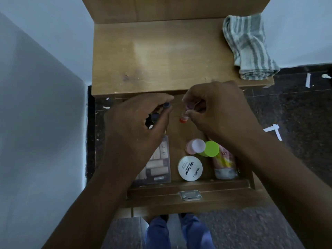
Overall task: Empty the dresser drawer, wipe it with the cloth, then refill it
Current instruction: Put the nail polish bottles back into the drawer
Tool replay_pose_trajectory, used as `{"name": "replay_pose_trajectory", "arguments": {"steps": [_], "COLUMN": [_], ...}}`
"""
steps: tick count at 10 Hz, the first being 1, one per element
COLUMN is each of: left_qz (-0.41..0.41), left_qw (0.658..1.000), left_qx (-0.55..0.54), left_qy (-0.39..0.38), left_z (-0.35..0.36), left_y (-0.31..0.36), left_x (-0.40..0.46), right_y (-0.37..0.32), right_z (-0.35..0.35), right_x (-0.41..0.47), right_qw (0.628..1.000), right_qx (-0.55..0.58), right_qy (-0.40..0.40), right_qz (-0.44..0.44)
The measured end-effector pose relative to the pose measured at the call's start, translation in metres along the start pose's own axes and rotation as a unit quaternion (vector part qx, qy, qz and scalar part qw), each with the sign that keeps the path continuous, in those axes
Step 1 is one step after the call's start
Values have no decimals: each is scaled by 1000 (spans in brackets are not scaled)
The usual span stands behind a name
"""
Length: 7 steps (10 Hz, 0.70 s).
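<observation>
The wooden dresser drawer (pixel 190 186) stands pulled out below the dresser top (pixel 161 56). Over its back part my left hand (pixel 136 126) grips small dark-capped bottles (pixel 155 116). Beside it my right hand (pixel 213 108) pinches a small bottle with an orange-red end (pixel 183 119). Inside the drawer lie a white round nail polish remover tub (pixel 190 168), a pink-capped bottle (pixel 195 146), a green-capped bottle (pixel 210 149), a pink and yellow tube (pixel 224 164) and a clear box of cosmetics (pixel 159 166), partly hidden by my left wrist. A grey striped cloth (pixel 248 47) lies on the dresser top, at its right.
A pale wall (pixel 41 105) runs close along the left of the dresser. Dark speckled floor (pixel 296 108) with white paper scraps (pixel 273 131) lies to the right. My legs in blue trousers (pixel 177 232) stand under the drawer front, which carries a metal lock plate (pixel 190 194).
</observation>
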<state>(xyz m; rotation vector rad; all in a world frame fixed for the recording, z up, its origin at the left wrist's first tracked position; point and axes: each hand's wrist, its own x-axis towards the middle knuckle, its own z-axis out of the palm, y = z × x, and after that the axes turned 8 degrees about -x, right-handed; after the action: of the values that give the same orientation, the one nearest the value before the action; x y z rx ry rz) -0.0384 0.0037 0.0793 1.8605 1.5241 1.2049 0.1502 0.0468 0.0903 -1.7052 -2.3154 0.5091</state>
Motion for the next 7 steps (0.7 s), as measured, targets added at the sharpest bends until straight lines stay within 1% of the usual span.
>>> {"name": "replay_pose_trajectory", "arguments": {"steps": [1, 2, 4, 7], "left_qz": [-4, -11, -59, -88], "left_qw": [999, 998, 995, 990], "left_qx": [28, 49, 69, 109], "left_qy": [-34, -46, -29, -8], "left_z": [5, 11, 23, 33], "left_y": [-13, -19, -19, -25], "left_x": [-2, -3, -2, 2], "right_y": [9, 15, 17, 20], "right_z": [6, 10, 19, 26], "right_x": [1, 1, -1, 0], "right_qw": [999, 998, 995, 991], "right_qx": [-25, -48, -94, -126], "right_qy": [-30, -42, -29, -33], "right_qz": [15, 20, 17, 24]}}
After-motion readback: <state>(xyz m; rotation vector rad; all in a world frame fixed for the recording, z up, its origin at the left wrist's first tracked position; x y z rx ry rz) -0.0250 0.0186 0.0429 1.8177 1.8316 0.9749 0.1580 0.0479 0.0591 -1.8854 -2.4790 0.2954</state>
